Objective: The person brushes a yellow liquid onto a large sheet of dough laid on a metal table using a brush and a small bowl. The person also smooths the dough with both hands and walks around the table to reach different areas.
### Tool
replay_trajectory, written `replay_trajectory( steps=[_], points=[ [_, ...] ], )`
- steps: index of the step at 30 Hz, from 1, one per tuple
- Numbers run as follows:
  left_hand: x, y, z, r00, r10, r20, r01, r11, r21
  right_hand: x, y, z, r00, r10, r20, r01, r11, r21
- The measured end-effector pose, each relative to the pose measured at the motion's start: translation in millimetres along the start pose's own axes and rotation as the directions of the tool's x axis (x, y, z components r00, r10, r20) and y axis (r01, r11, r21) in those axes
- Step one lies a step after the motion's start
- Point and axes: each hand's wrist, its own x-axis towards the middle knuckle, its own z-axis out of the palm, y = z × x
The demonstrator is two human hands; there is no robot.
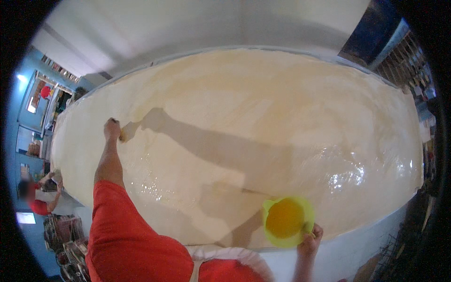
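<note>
A broad, pale sheet of what looks like dough [263,103] covers the large table before me. My left hand [112,129] is stretched far out over its left part, closed round a brush [122,136]. Only the brush's yellowish bristle end shows, at or close to the sheet; the fingers hide the handle. Near the front edge, my right hand [311,239] grips the handle of a lime-green jug [307,211]. Orange-yellow liquid [284,218] lies inside it. Wet, shiny patches glisten at the sheet's right and left of its middle.
Past the table's far edge rises a pale wall [197,28]. A person in red [41,206] is at the far left, holding something by the table's end. Stacked dark containers [66,235] sit at lower left, and a slatted rack [401,61] at far right.
</note>
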Motion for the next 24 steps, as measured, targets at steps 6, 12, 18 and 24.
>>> replay_trajectory(
  steps=[6,12,18,24],
  points=[
    [-64.1,295.7,-59.0,0.842,0.449,-0.298,-0.531,0.786,-0.316,-60.8,13.8,28.2,0.992,-0.061,-0.111,0.048,0.992,-0.12],
    [-277.3,546.2,-132.7,0.479,0.766,-0.428,-0.602,-0.067,-0.795,-122.4,20.5,91.7,0.944,-0.106,-0.313,0.076,0.991,-0.108],
    [-182.7,273.3,-49.0,0.743,0.601,-0.295,-0.547,0.291,-0.785,-155.1,34.7,76.1,0.984,-0.056,-0.169,0.048,0.998,-0.049],
    [-220.7,-85.7,-8.4,0.972,-0.153,0.178,0.235,0.599,-0.765,-192.8,48.6,19.6,0.998,0.004,-0.058,-0.008,0.998,-0.069]
  ],
)
